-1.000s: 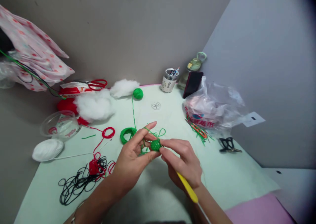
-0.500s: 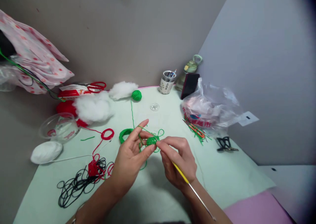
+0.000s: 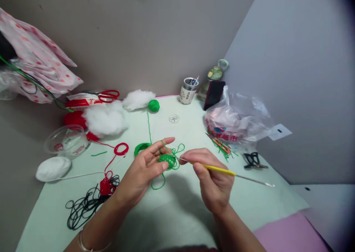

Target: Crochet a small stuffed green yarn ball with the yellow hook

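Between the thumb and fingers of my left hand (image 3: pixel 145 170) is a small piece of green crochet work (image 3: pixel 167 161), with green yarn running over the raised index finger. My right hand (image 3: pixel 212 178) grips a crochet hook (image 3: pixel 219 169) with a yellow handle, held nearly level. Its left metal tip reaches the right edge of the green piece; whether it sits inside a stitch I cannot tell. Loose green loops hang around the piece. A flat green ring (image 3: pixel 141 148) lies just behind my left hand, and a green yarn ball (image 3: pixel 153 105) rests farther back.
To the left are white stuffing (image 3: pixel 105 119), a clear plastic tub (image 3: pixel 66 143), a white yarn ball (image 3: pixel 53 168), red yarn (image 3: pixel 121 149) and tangled black cord (image 3: pixel 84 209). At right lie a plastic bag (image 3: pixel 235 118), orange snips (image 3: pixel 219 143) and a black hair clip (image 3: pixel 253 161). A pen can (image 3: pixel 188 93) stands behind.
My right hand has moved right and turned, swinging the hook from a steep slant to nearly level. The green piece has shifted slightly left, with my left index finger tipped more to the right.
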